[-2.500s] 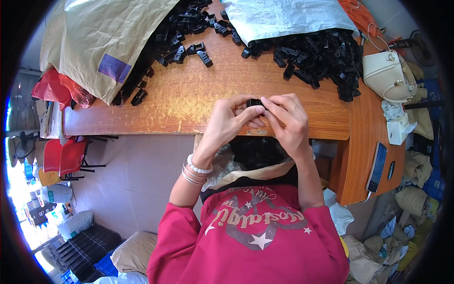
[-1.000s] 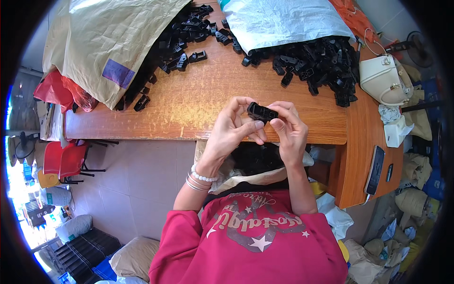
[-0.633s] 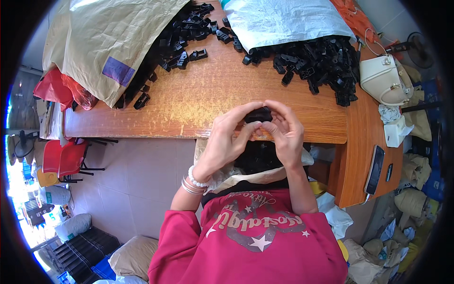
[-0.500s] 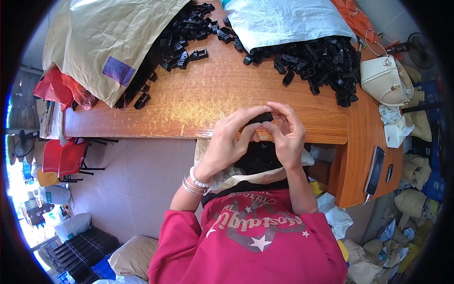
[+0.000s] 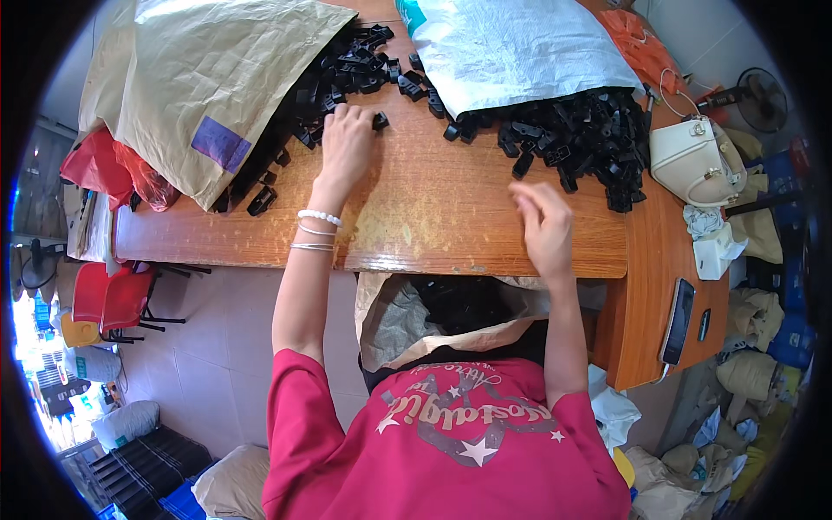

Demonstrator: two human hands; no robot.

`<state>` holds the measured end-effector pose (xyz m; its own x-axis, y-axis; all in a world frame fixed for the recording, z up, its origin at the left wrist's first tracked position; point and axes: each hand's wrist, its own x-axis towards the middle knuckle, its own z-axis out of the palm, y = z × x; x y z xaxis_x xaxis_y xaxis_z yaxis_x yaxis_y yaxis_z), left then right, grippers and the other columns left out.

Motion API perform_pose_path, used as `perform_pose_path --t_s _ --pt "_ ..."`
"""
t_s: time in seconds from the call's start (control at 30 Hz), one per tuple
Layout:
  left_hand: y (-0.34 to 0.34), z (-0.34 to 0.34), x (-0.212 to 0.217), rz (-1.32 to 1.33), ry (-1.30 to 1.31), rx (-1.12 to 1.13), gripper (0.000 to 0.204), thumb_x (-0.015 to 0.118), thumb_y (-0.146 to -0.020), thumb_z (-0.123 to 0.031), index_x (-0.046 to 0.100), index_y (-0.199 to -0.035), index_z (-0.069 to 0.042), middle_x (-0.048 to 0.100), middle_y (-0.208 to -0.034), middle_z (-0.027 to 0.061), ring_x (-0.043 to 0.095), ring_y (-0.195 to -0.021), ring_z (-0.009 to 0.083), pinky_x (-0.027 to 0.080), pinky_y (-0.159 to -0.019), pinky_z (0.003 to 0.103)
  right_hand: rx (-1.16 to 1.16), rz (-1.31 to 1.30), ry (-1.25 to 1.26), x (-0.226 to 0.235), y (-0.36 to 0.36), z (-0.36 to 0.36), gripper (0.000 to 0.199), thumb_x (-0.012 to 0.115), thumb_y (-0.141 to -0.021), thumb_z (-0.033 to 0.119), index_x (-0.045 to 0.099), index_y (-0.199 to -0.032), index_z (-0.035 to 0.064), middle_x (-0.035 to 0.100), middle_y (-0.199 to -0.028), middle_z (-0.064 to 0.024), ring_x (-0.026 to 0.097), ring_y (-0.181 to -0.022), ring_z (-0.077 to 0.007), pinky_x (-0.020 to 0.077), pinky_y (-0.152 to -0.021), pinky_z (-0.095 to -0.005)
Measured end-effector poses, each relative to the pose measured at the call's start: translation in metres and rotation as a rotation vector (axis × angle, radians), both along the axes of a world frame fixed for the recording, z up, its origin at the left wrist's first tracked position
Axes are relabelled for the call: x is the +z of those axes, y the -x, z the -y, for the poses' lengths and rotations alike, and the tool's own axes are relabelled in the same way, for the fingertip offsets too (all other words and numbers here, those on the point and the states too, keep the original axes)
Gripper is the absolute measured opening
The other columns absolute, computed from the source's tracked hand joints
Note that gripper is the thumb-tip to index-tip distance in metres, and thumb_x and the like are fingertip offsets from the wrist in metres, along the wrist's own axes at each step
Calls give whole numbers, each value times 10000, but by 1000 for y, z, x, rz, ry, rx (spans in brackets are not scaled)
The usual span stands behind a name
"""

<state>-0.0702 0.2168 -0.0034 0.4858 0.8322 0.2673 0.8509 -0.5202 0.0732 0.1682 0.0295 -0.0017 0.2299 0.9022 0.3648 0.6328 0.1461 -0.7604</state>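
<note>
My left hand [image 5: 348,143] reaches over the table to the edge of the left pile of small black plastic parts [image 5: 360,65]. Its fingers are bent down around one black plastic part [image 5: 380,121], whose end shows beside the thumb; the hand hides the remainder. Above the table's near right portion, my right hand [image 5: 548,230] holds nothing that I can see. Its thumb and forefinger stand apart, slightly blurred, and point toward the right pile of black parts [image 5: 563,130]. Below the table edge, an open paper sack [image 5: 390,325] at my lap contains dark parts.
A tan sack [image 5: 173,78] and a white sack [image 5: 520,52] lie on the wooden table [image 5: 433,208] behind the piles. To the right are a cream handbag [image 5: 693,156], a phone [image 5: 678,321] and a small fan [image 5: 763,100]. A red chair [image 5: 108,295] stands at left.
Both hands held a black part together near the table edge; they have separated, and that part is gone from them. The left hand moved forward and left, the right hand slightly right.
</note>
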Motion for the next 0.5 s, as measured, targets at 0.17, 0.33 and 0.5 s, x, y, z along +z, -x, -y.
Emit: perform_pose_path --t_s 0.17,0.33,0.5 --pt "-19 45 1 490 149 -194 286 553 -852 -40 551 -1138 -41 558 -993 137 540 -864 218 470 -798 332 -191 493 -53 -19 -30 -34 288 544 -838 -65 678 -1060 61 550 -984 -124 553 -886 -278 468 -761 -373" --pt "-17 98 4 1179 905 -251 149 515 -947 -71 590 -1070 -32 607 -793 41 530 -562 75 448 -532 200 -174 542 -99 -14 -16 -29 257 682 -743 -15 656 -995 26 545 -1012 -113 526 -926 -271 409 -803 -380" --pt "-27 131 17 1268 1111 -284 319 619 -857 44 509 -1156 47 652 -856 95 659 -779 149 546 -656 238 -31 64 -116 -2 9 -12 198 729 -714 -3 627 -883 9 630 -872 -110 593 -825 -266 469 -743 -370"
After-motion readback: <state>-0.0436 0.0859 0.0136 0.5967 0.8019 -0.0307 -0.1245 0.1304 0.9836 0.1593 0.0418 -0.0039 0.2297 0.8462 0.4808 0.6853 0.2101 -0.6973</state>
